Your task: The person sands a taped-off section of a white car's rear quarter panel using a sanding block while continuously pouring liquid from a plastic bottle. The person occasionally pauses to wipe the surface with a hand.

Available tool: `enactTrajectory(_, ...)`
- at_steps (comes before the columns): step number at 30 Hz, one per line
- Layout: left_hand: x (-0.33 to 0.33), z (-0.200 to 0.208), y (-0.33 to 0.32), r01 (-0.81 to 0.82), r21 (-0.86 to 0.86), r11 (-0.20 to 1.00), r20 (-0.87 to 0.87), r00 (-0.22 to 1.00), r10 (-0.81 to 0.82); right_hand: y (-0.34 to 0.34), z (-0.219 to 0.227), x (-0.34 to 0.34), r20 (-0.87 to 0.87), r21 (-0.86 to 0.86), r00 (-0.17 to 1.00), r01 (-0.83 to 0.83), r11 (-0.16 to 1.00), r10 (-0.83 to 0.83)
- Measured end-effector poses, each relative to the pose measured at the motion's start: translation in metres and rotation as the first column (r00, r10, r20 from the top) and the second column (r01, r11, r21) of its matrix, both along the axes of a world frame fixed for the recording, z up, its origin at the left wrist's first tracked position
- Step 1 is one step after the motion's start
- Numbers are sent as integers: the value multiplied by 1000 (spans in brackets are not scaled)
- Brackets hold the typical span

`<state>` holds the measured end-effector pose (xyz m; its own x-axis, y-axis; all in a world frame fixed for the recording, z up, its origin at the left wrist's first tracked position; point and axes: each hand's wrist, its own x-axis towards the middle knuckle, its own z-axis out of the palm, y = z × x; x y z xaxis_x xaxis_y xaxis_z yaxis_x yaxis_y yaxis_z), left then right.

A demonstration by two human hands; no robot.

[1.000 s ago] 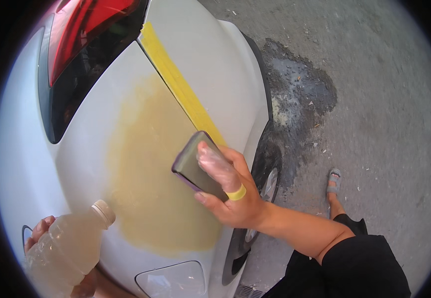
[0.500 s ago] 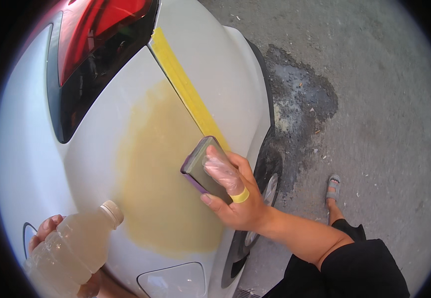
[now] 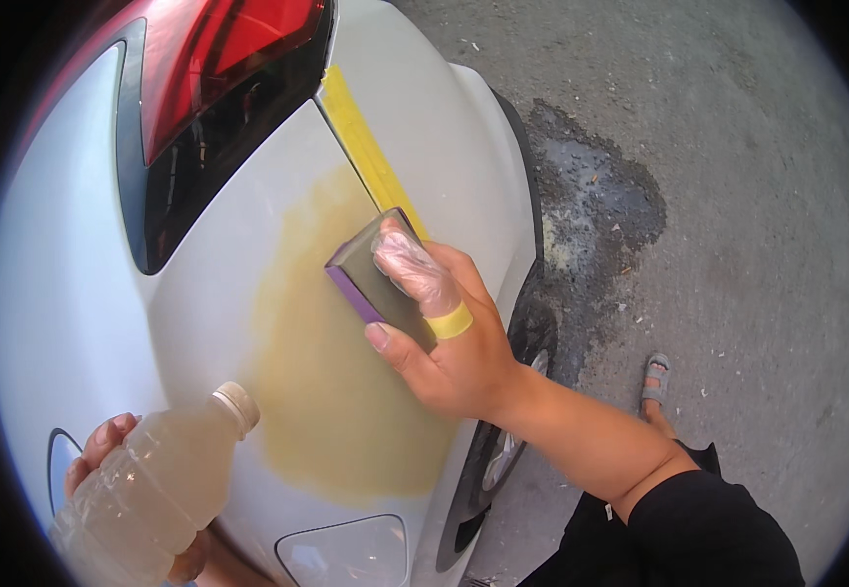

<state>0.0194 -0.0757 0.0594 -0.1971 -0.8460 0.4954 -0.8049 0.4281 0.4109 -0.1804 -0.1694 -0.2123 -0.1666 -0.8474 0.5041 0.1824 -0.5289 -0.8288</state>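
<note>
- Higher on the tan patch (image 3: 326, 411) than half a second ago, the block (image 3: 366, 274) has slid toward the red tail light (image 3: 224, 68); the whole view of the car (image 3: 434, 127) has shifted a little to the right as well.
- My right hand (image 3: 458, 357) is closed around the block, only as wide as the block itself: thumb against its near edge, clear wrap (image 3: 410, 269) lying over its grey top. The fingertips on the far side are hidden from me.
- A yellow band (image 3: 450, 321) circles the lower end of that wrap.
- The block sits over the upper right part of the patch, one corner at the yellow tape (image 3: 361, 137) along the panel seam. I cannot tell how hard it presses.
- My left hand (image 3: 101, 445) is curled around a bottle (image 3: 155, 489) of cloudy liquid, fingers on one side and more of the hand underneath.
- That bottle tilts, its white cap (image 3: 237, 409) pointing up and right, near the patch's left edge.
- Below the patch is a flap (image 3: 346, 550); beyond the car, a dark stain (image 3: 591, 186) marks the ground near a sandalled foot (image 3: 655, 377).
</note>
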Motion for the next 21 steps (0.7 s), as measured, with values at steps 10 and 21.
enactTrajectory(10, 12, -25, -11, -151, -212, 966, 56, 984, 167, -7, 0, 20, -105, 23, 994, -28, 999, 30)
enactTrajectory(21, 7, -23, -15, -227, -236, 945, -26, 973, 227, -9, -8, 29, -38, -32, 999, 30, 999, -31)
